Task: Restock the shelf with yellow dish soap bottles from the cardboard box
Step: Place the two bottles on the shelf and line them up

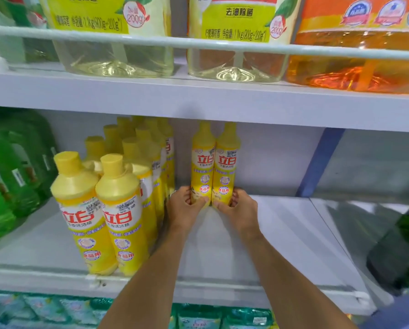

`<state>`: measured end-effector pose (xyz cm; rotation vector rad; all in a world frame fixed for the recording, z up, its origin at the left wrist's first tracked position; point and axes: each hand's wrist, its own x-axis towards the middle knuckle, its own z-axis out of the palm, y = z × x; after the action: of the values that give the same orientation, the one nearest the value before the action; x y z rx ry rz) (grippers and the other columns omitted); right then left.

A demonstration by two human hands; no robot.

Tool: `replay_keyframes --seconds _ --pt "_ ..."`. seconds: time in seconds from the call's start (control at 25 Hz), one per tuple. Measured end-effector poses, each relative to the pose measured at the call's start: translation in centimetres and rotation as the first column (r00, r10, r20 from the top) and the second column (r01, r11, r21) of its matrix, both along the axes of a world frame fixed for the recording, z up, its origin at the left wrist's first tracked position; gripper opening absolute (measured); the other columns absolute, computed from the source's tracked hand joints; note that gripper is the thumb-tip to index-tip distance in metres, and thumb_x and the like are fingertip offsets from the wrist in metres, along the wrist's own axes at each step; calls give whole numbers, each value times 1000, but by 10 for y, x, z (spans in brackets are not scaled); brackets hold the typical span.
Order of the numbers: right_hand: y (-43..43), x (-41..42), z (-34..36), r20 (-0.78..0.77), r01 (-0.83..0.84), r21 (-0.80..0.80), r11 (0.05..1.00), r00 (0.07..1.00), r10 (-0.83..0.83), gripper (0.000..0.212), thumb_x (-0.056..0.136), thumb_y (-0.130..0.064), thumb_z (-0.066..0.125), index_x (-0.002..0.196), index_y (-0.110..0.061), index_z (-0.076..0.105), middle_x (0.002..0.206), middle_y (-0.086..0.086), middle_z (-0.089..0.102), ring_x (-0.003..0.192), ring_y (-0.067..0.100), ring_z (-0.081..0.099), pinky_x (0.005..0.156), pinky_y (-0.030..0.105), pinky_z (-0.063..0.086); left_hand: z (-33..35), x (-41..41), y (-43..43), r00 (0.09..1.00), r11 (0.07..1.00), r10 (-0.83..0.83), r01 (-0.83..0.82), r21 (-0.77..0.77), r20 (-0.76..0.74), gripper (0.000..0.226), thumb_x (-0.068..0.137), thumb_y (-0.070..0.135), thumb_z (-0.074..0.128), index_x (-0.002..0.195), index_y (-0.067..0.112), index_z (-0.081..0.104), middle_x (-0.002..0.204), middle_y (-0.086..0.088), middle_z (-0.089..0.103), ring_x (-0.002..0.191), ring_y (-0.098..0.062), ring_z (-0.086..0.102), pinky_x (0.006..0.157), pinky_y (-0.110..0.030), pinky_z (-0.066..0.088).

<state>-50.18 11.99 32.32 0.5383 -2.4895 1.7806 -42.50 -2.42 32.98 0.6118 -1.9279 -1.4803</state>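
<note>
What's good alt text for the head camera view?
Left hand grips the left yellow bottle, right hand the right yellow bottle, upright and touching on a white shelf; a cluster of yellow bottles stands further left.

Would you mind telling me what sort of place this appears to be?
Probably a shop's cleaning-goods aisle: white tiered shelving, rows of identical yellow dish soap bottles, and large detergent jugs above.

The left hand (182,211) and right hand (241,210) are bare, and the 2 forearms are bare too, uncovered from the wrists back past the front edge of the white shelf (222,292).
</note>
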Motion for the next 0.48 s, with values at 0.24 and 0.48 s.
replay_keyframes --seconds 0.24,0.48 --pt "-7 -18 -8 -40 -13 16 1000 999 14 47 64 -33 94 102 -31 66 94 -13 75 85 0 72 83 29 61 -4 -14 -9 998 997 -57 58 42 -30 40 73 14 89 108 18 72 101 4 77 88 -5 74 82 -27 60" --pt "-6 -17 -10 -53 -27 -5 1000 998 27 47 65 -35 93 102 -34 65 95 -13 76 86 1 73 85 33 61 -6 -13 -9 997 997 -71 71 -3 -33 36 75 18 87 108 19 73 99 9 77 89 -3 74 85 -32 61"
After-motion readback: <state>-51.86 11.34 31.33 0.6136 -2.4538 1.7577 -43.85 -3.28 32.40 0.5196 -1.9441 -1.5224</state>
